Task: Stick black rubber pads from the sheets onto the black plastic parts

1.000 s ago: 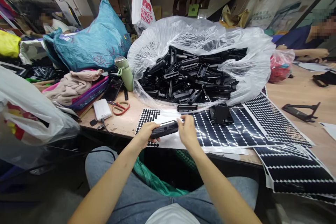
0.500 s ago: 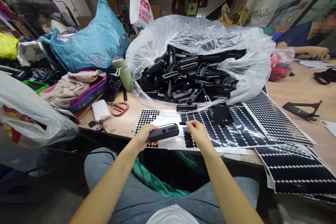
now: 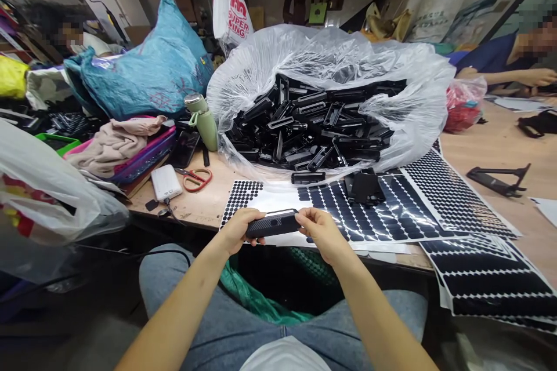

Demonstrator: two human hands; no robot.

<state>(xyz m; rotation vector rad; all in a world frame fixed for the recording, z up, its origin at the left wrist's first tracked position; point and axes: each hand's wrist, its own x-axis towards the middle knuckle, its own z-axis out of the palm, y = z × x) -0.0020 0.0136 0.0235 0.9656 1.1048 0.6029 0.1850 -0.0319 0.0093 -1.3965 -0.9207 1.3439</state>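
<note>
My left hand (image 3: 241, 227) is closed round one end of a black plastic part (image 3: 274, 224) with a ribbed, textured side, held above the front edge of the table. At the part's other end is my right hand (image 3: 317, 225), thumb and forefinger pinched together. The dark oblong sticker in that pinch is now mostly hidden against the black part. Beneath both hands lies a white sheet of black stickers (image 3: 285, 192), small round ones at its left and longer ones to the right. A few black pieces (image 3: 366, 186) rest on the sheet.
A big clear plastic bag (image 3: 418, 98) full of black plastic parts (image 3: 304, 127) stands behind the sheet. To the left are red scissors (image 3: 198, 180), a white power bank (image 3: 166, 183) and a green flask (image 3: 204, 123). More sticker sheets (image 3: 491, 278) overhang the right front edge. Another person sits at far right.
My right hand has moved left with the dark sticker, from beside the black plastic part to its right end. My left hand keeps its hold on the part, which has turned slightly.
</note>
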